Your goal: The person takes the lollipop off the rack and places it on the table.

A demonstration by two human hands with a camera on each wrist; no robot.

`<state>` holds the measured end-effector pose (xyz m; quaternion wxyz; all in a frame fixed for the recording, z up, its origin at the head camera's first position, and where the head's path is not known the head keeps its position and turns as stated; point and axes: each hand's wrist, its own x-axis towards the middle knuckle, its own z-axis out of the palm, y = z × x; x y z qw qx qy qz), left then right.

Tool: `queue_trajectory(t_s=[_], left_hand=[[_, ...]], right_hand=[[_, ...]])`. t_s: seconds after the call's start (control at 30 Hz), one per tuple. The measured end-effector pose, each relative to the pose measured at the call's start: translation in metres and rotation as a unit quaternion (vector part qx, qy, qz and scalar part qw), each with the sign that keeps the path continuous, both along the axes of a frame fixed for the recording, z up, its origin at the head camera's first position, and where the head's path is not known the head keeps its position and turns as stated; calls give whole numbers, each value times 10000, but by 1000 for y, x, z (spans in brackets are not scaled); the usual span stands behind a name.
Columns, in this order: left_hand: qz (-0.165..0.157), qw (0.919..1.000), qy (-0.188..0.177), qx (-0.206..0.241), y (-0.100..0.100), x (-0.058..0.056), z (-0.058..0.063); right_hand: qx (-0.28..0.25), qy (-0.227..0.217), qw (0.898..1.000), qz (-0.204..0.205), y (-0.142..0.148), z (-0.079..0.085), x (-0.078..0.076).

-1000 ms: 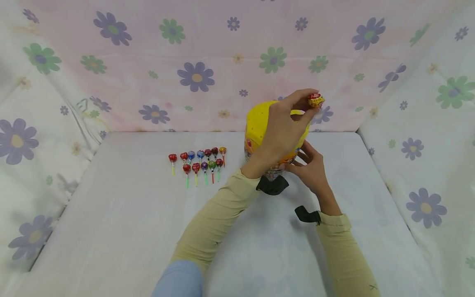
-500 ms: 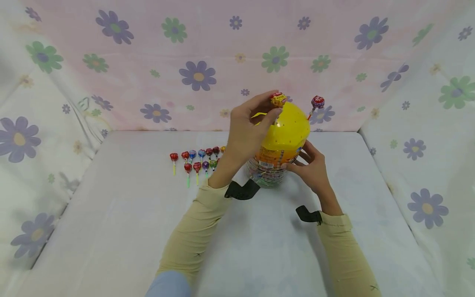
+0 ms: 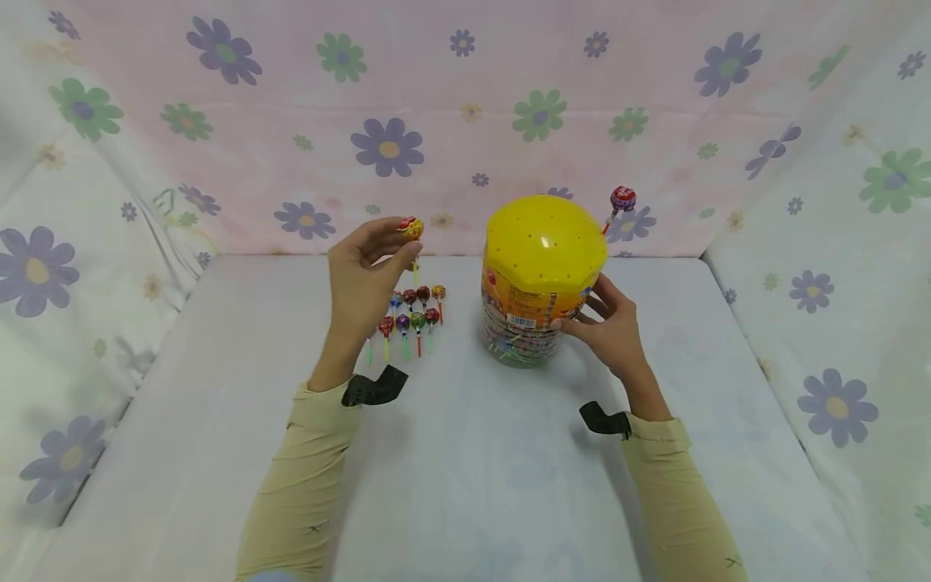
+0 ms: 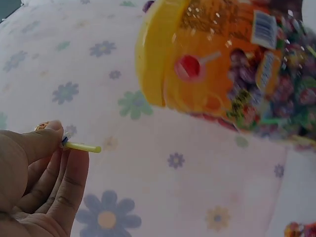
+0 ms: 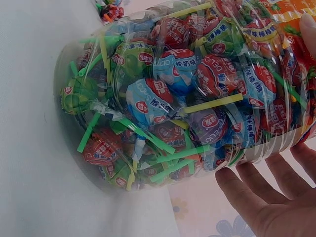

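My left hand (image 3: 358, 283) pinches a lollipop (image 3: 411, 229) in a red-and-yellow wrapper between thumb and fingers, just above the far end of the loose lollipops (image 3: 418, 321). Its yellow stick (image 4: 85, 147) points out from the fingertips in the left wrist view. With thumb and fingers on opposite sides, my right hand (image 3: 612, 333) holds a clear candy jar (image 3: 522, 311) upright on the table. Wrapped lollipops fill the jar (image 5: 182, 98). A yellow lid (image 3: 545, 242) dotted with small holes tops it. One red-and-purple lollipop (image 3: 623, 199) sticks out at the lid's right side.
The loose lollipops lie in two rough rows on the white-covered table (image 3: 465, 469), left of the jar; my left hand hides some. A flowered cloth wall (image 3: 465, 121) stands behind, with more cloth on both sides.
My left hand has moved left from the jar's lid with the yellow-wrapped lollipop, uncovering the lid and the lollipop standing in it. My right hand stays on the jar.
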<state>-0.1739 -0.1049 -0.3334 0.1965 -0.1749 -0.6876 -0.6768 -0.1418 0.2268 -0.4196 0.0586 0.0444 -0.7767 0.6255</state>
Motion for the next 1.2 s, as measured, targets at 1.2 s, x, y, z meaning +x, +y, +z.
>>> queue_trajectory(t_s=[1.2], left_hand=[[1433,8953,-3356,-2556,-108,3,-143]], right_hand=[[60,39,10000,-9,1,-1,0]])
